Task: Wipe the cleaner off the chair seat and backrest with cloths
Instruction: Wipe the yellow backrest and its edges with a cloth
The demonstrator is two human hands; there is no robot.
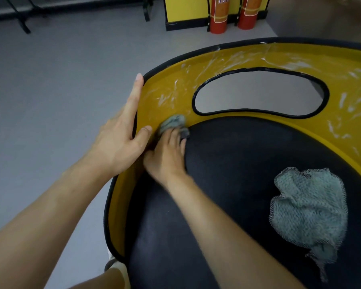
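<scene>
The left hand (121, 140) grips the side edge of the yellow backrest (248, 57), thumb on the inside and fingers along the outside. The right hand (167, 157) holds a bunched cloth (173, 122) and presses it low on the backrest, right where it meets the black seat (238, 163). A second cloth (306, 209) lies loose on the seat. The seat looks dark and clean, so that part seems done. White cleaner (352, 109) is smeared over the top and far side of the backrest, so I think most of the backrest is left to wipe.
</scene>
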